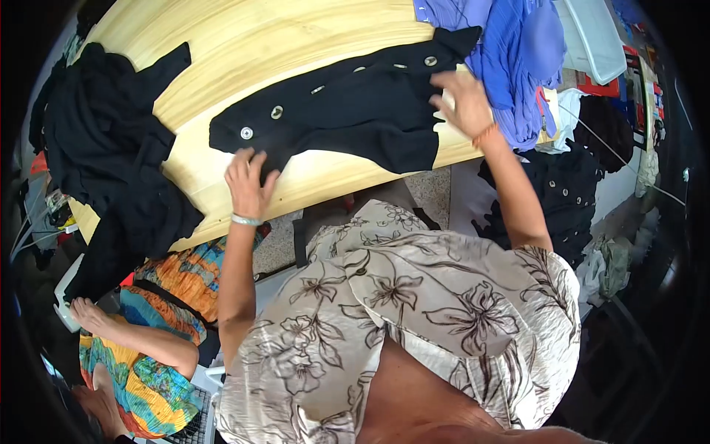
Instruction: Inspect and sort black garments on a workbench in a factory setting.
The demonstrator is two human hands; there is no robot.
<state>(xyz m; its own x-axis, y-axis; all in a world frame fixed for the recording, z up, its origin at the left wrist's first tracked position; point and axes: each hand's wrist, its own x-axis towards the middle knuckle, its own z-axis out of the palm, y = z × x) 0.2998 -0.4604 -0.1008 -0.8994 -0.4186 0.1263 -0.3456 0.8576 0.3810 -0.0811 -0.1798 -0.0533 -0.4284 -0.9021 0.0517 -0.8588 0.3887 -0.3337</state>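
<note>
one wooden table (244, 44) stood in view. two of the person's own hands showed: a left hand (248, 181) with one silver bangle (245, 220), and a right hand (464, 100) with one orange band (484, 135). one black buttoned garment (347, 111) lay spread flat, with five metal buttons countable on it. one heap of black cloth (103, 155) sat at the table's left end, and one pile of purple cloth (510, 52) at its right. one more black studded garment (569, 192) hung below the right edge. one other person in a colourful dress (159, 296) sat nearby.
</note>
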